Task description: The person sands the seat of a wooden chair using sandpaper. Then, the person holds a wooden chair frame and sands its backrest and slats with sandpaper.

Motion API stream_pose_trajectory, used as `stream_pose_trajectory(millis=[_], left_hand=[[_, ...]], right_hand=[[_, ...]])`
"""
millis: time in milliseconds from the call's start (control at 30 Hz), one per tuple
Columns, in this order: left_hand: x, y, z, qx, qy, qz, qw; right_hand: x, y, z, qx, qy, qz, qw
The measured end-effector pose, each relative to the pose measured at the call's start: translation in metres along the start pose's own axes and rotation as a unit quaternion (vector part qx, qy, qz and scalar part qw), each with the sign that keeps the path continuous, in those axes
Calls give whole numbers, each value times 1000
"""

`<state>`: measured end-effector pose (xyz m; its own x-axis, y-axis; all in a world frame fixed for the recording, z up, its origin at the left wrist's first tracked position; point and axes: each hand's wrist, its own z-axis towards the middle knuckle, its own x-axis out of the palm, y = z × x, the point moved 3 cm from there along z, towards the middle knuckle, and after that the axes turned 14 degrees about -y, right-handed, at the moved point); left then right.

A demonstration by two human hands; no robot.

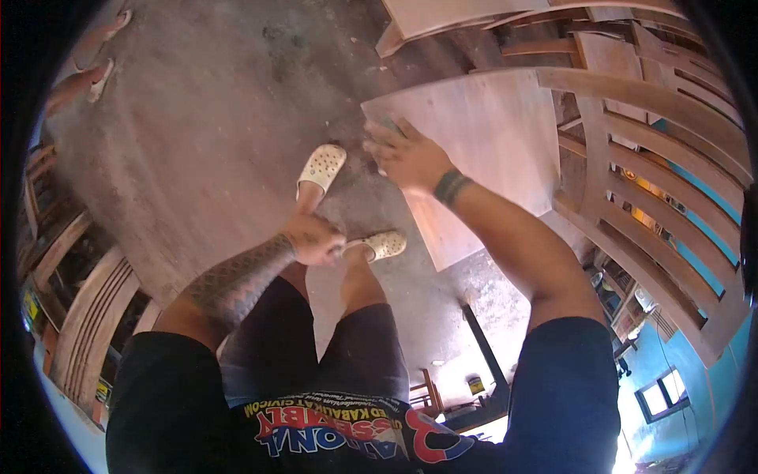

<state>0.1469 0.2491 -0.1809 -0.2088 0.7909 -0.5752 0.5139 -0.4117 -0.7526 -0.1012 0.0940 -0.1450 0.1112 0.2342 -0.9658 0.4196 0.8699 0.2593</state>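
A wooden chair seat (497, 118) with a pale, smooth face lies to the right of my legs. My right hand (410, 156) is at its left edge, fingers bent and slightly blurred. Whatever they may hold is hidden, and a dark band circles that wrist. My left hand (314, 239) is closed in a fist in front of my legs, apart from the seat. Its fingers hide any contents. A slatted wooden chair back (663, 174) rises at the seat's far right side.
More wooden furniture (612, 59) crowds the upper right. Slatted wooden pieces (95, 328) stand at the left. My pale clogs (322, 167) rest on the concrete floor (197, 134). Another person's feet (101, 79) show at the upper left. A dark beam (485, 344) lies behind my right side.
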Motion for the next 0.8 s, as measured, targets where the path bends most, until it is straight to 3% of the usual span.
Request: stream_pose_trajectory(millis=[100, 167, 200, 267, 400, 567, 667, 700, 800], left_hand=[[-18, 19, 15, -37, -94, -8, 995], [-54, 17, 30, -70, -169, -20, 983], [-72, 9, 44, -87, -198, -23, 976], [-99, -7, 73, -7, -313, 66, 947], [-120, -23, 143, 35, -332, 169, 927], [-107, -6, 212, -6, -382, 213, 899], [-70, -42, 228, 47, -312, 182, 931], [-64, -71, 234, 48, -201, 222, 953], [9, -104, 245, 161, -176, 213, 947]], right_hand=[[13, 58, -89, 33, -43, 12, 998], [5, 100, -148, 83, 43, 82, 992], [18, 122, -184, 96, 25, 104, 990], [25, 153, -230, 111, 20, 121, 986], [34, 200, -293, 160, 81, 89, 980], [3, 255, -361, 369, 160, 95, 910], [4, 306, -384, 461, 183, 161, 853], [11, 320, -384, 480, 207, 198, 829], [41, 383, -376, 553, 80, 315, 767]])
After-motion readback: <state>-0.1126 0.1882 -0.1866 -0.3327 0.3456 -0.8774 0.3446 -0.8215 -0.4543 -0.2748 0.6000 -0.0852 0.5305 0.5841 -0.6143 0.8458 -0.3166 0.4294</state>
